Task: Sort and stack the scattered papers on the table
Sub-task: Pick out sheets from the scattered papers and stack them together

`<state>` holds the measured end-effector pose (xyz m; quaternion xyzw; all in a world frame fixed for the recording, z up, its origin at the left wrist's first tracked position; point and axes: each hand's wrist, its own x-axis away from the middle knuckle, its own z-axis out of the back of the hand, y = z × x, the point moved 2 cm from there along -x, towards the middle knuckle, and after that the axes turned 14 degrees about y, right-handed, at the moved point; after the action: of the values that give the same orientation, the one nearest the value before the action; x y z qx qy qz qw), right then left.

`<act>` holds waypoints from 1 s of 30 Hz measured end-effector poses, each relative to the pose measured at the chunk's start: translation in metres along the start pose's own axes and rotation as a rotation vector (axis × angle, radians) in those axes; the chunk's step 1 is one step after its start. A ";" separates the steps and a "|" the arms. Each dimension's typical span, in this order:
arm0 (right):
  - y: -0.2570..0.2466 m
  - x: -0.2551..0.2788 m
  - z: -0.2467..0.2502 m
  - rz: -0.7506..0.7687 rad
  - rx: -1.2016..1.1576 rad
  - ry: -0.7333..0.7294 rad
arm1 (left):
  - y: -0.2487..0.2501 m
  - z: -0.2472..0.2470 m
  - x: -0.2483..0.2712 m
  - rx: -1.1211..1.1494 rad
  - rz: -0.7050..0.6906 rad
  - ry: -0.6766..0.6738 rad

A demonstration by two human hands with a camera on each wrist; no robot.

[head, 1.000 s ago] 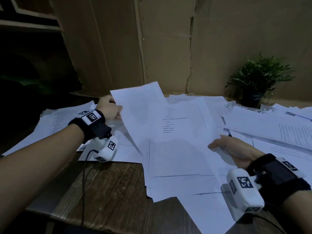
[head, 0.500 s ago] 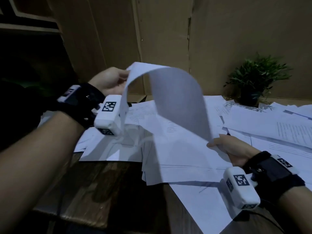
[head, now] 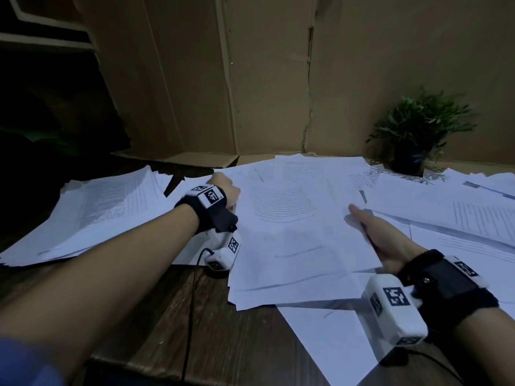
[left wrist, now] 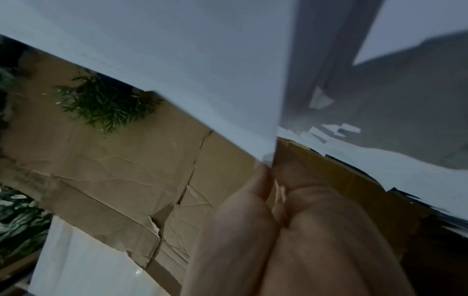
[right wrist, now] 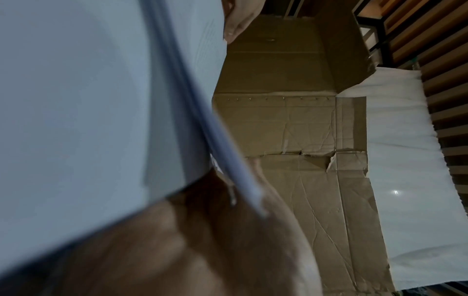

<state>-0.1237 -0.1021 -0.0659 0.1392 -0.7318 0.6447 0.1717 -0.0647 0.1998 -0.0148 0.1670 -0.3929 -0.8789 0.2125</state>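
Note:
White printed papers lie scattered over a dark wooden table (head: pixel 223 344). A centre stack (head: pixel 292 240) of sheets sits between my hands, its top sheet showing a block of text. My left hand (head: pixel 232 195) is at the stack's far left corner. In the left wrist view, the fingertips (left wrist: pixel 263 180) pinch that top sheet (left wrist: pixel 202 70) at its corner. My right hand (head: pixel 359 218) grips the stack's right edge, thumb on top and fingers hidden beneath. The sheet edges (right wrist: pixel 228 160) run through the right hand (right wrist: pixel 240 190) in the right wrist view.
A thick pile of papers (head: pixel 97 210) lies at the left, and more loose sheets (head: pixel 459 218) spread to the right. One sheet (head: pixel 328 338) hangs over the table's front edge. A small potted plant (head: pixel 412 140) stands at the back right against a cardboard wall (head: pixel 264 79).
My left hand lifted a sheet in a high arch, then brought it down flat onto the centre stack. My right hand stayed on the stack's right edge.

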 end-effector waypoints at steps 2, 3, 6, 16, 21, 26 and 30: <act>-0.005 0.006 -0.002 0.004 0.072 -0.045 | 0.002 0.000 -0.007 0.141 0.071 -0.023; -0.004 0.007 -0.002 0.013 0.167 -0.064 | 0.002 -0.001 -0.007 0.274 0.133 -0.079; -0.003 0.010 -0.005 0.134 0.269 -0.068 | 0.001 0.006 -0.005 0.412 0.229 -0.256; -0.002 -0.011 0.008 0.254 0.069 0.215 | -0.060 0.066 -0.033 -0.372 0.071 -0.012; -0.003 -0.019 0.020 0.317 -0.153 0.352 | -0.060 0.079 -0.038 -0.428 0.070 0.019; -0.003 -0.016 0.021 0.274 -0.198 0.334 | -0.070 0.092 -0.035 -0.415 0.146 -0.016; -0.002 -0.014 0.022 0.287 -0.162 0.351 | -0.083 0.095 -0.038 -0.421 0.191 -0.047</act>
<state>-0.1118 -0.1247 -0.0730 -0.0948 -0.7523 0.6160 0.2134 -0.0960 0.3276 -0.0135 0.0607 -0.2196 -0.9211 0.3156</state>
